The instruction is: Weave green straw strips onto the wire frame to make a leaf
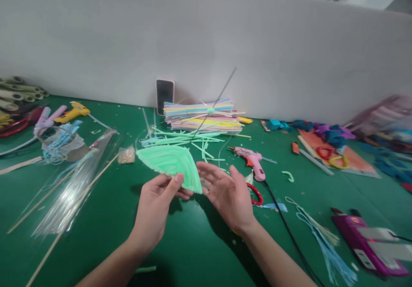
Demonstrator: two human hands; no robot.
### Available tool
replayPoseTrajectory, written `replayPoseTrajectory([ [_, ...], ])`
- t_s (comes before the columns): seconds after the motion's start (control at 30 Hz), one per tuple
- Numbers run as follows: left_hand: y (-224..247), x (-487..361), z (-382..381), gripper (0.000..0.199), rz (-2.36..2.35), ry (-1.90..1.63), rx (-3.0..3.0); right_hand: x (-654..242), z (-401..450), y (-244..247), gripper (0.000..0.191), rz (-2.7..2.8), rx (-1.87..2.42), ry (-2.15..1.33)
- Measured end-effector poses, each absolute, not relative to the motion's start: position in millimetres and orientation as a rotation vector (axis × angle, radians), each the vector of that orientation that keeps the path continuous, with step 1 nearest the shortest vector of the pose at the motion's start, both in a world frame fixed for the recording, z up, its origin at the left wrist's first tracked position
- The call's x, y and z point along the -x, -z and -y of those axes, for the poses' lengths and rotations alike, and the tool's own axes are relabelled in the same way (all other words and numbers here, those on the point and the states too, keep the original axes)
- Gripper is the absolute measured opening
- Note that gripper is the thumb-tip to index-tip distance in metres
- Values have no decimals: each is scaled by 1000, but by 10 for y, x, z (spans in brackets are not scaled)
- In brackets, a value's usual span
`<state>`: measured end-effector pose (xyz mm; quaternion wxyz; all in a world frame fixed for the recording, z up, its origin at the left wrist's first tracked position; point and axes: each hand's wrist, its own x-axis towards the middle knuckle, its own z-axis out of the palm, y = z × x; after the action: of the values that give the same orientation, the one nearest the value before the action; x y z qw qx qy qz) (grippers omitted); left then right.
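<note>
A fan-shaped piece of light green fuzzy strips [174,163] is held above the table, its pointed corner toward the left and its ribs curved. My left hand [161,201] grips its lower edge, thumb on top and fingers beneath. Close to its right edge is my right hand [228,194], palm turned up and fingers apart, with nothing held in it. Behind the piece, loose green strips [193,138] lie in front of a stack of pastel strips [202,116]. A thin rod [222,91] with a green knot slants up over the stack.
On the green table [193,248], a pink glue gun [254,160] and red-handled scissors [256,193] lie right of my hands. A phone [165,97] leans on the wall. Clear plastic sleeves [74,188] and sticks lie left. A purple device [367,244] sits at right.
</note>
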<state>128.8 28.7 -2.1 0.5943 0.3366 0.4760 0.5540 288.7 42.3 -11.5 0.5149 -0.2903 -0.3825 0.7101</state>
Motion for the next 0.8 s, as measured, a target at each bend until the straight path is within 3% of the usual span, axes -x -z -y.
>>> replayPoseTrajectory([
  [0.2, 27, -1302, -213, 22, -1148, -1331, -935, -2695, -274, 58, 20, 1094, 975, -1474],
  [0.8, 14, -1213, -266, 12, -1072, -1236, -1050, -2871, -303, 5, 19, 1205, 1093, -1296],
])
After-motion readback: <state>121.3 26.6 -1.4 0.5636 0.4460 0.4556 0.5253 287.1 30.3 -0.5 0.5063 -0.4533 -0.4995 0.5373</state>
